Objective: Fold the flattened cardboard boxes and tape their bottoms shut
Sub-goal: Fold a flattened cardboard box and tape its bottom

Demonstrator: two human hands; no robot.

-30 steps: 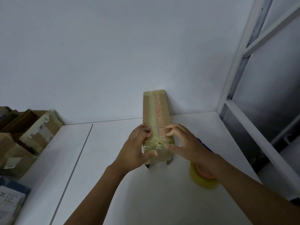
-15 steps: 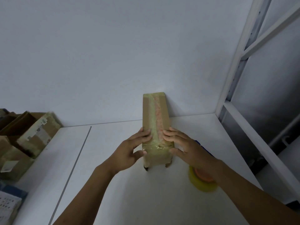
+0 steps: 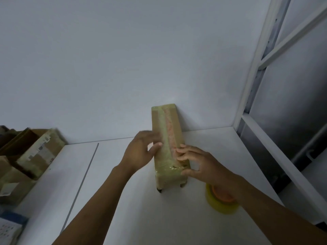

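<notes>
Fingers (image 3: 182, 151) spread, my left hand (image 3: 139, 151) and right hand (image 3: 200, 163) press the long brown cardboard box (image 3: 177, 128); I'd rub its yellowish tape strip (image 3: 163, 128) flat.

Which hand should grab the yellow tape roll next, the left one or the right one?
Probably the right hand. The tape roll lies on the table close by its wrist. The left hand touches the far side of the box, which stands in between.

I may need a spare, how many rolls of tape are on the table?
1. The tape roll lies right of the cardboard box, partly under the right arm; the pile at left may hide more.
</notes>
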